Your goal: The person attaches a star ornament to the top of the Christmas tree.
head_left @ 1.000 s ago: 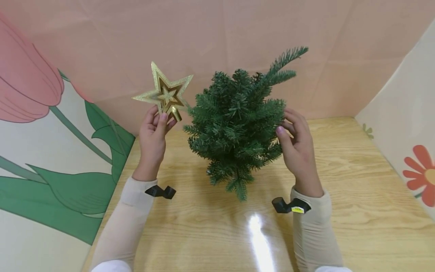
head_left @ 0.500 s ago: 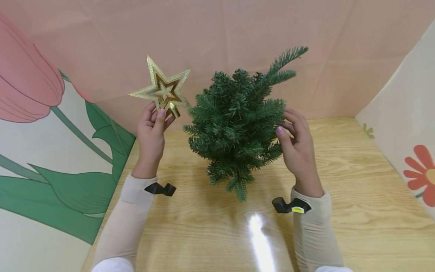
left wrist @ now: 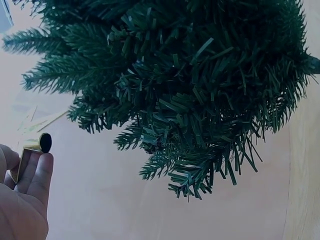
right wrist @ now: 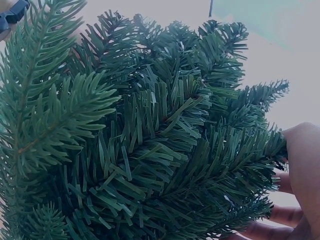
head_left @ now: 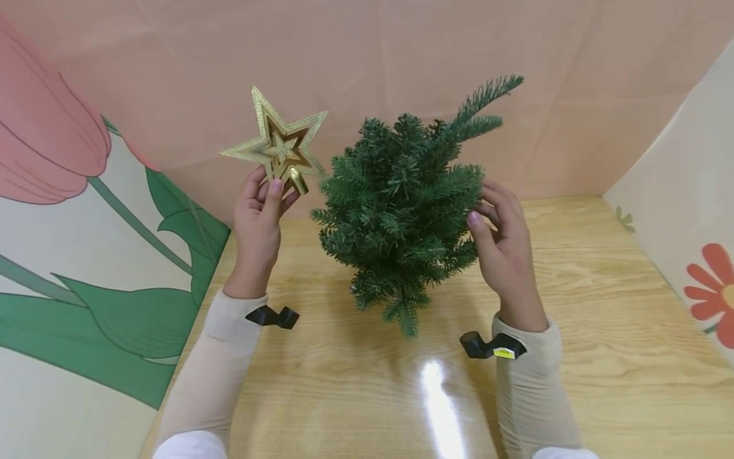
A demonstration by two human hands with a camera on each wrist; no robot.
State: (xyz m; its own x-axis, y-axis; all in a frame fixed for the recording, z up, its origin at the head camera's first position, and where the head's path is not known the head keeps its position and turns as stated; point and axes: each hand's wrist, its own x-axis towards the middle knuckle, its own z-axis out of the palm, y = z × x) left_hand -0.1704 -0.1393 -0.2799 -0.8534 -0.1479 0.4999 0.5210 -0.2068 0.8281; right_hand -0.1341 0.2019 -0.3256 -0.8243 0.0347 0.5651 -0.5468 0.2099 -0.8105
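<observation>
In the head view, my left hand (head_left: 258,229) pinches a gold star tree topper (head_left: 268,131) near its lower point, thumb in front and fingers behind. The topper's short hollow socket (left wrist: 45,142) shows its dark mouth in the left wrist view. A small green artificial Christmas tree (head_left: 395,204) stands in the middle, with one long sprig sticking out at its upper right. My right hand (head_left: 507,248) holds the tree's right side, thumb on the near side and fingers round branch ends. Needles partly cover those fingers. The tree's base is hidden under its branches.
A wooden table (head_left: 602,306) lies under the tree and both arms. Behind it hangs a pink backdrop (head_left: 516,38); a tulip print (head_left: 46,127) is at the left and a red flower print (head_left: 711,293) at the right.
My left hand has lifted the star topper slightly, with a small shift left and then back right. My right hand and the tree have stayed in place.
</observation>
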